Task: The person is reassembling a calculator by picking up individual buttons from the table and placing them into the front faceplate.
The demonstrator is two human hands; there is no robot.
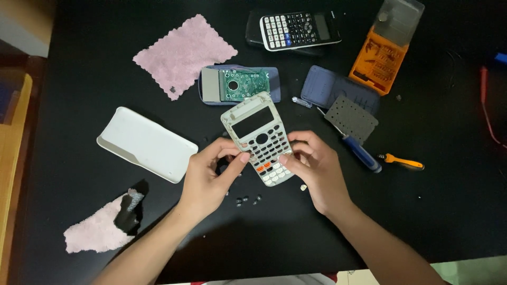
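Hidden or cut off: the lower edge of the calculator front shell (260, 138) sits behind the fingers of both hands; the red cable (487, 103) and a blue thing at the right edge run out of view; what lies under the lower pink cloth (97, 229) is dark and hard to make out.
Hard to make out: the small dark bits (248, 200) on the black table (449, 211) below the hands are too small to name; so is the pale speck beside the right hand.
Left hand (207, 177): closed on the shell's lower left side, thumb tip pressed on the key area.
Right hand (316, 166): closed on the shell's lower right side, fingers curled at its edge.
Front shell: held tilted above the table centre, window opening empty, some keys in place, some holes bare.
Bit case (381, 55): orange, open, clear lid raised; rows of small bits inside, not countable.
Blue back shell (240, 84): lies flat, holding the green circuit board (244, 84).
White cover (147, 143): lies left of the hands, apart from them.
Whole calculator (300, 30): top centre, on a dark cover.
Grey keypad mat (351, 119): rests on a blue cover, beside the blue screwdriver (360, 153) and orange screwdriver (402, 161).
Upper pink cloth (184, 55): spread flat, top left.
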